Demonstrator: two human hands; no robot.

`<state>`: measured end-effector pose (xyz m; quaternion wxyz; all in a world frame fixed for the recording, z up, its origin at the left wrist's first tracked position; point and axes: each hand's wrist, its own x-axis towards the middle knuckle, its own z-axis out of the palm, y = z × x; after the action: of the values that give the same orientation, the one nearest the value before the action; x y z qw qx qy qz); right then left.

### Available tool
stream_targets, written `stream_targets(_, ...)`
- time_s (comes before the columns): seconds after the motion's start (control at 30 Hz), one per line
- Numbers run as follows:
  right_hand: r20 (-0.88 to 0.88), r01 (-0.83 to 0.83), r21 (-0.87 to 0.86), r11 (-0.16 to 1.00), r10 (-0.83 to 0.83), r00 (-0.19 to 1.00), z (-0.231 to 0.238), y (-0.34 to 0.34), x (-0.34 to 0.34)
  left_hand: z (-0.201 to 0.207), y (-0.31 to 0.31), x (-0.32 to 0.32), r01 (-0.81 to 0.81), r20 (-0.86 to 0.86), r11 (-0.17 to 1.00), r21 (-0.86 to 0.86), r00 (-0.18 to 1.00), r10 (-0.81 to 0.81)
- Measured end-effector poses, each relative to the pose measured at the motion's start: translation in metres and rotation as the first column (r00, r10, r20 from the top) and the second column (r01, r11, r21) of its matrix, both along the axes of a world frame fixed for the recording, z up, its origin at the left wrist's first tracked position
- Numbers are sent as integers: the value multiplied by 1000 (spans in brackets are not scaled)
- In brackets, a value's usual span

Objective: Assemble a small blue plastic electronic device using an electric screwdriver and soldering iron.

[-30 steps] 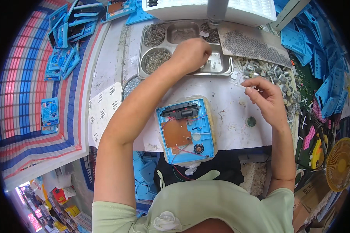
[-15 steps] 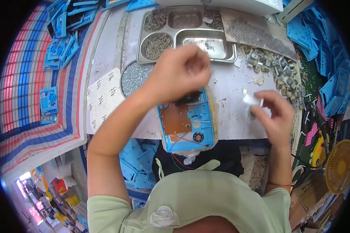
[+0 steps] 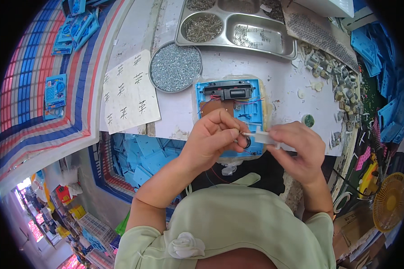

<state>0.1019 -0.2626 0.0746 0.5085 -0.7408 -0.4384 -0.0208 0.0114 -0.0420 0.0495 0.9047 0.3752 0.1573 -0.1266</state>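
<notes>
Both my hands meet over the near part of an open blue plastic casing [image 3: 254,110]. My right hand [image 3: 298,150] grips a small white plastic part [image 3: 264,137] with prongs between thumb and fingers. At the left end of that part, my left hand [image 3: 217,136] has thumb and forefinger pinched on something thin and small, which I cannot make out. The casing lies on a padded, clear-wrapped rest and holds a black compartment [image 3: 238,93], a brown board [image 3: 216,106] and thin wires. My fingers cover its lower middle.
Beyond stands a metal compartment tray [image 3: 274,50] with small springs. A round dish [image 3: 153,67] of tiny metal pieces is to its left, beside a paper sheet [image 3: 143,114]. Small metal blocks [image 3: 341,89] pile up at right, near a green round piece [image 3: 308,120].
My left hand has come down from near the tray to the casing. My right hand has moved left with the white part, and the two now meet. The whole view has shifted.
</notes>
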Motion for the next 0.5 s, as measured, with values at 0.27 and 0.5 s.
stream_targets(0.27, -456, 86, 128, 988, -19, 890, -30, -32, -15, 18, 6, 8, 275, 27, 728, 628, 927, -373)
stream_targets(0.5, -814, 339, 224, 914, -16, 580, -43, -63, -7, 0, -9, 52, -268, 18, -217, 939, 665, -747)
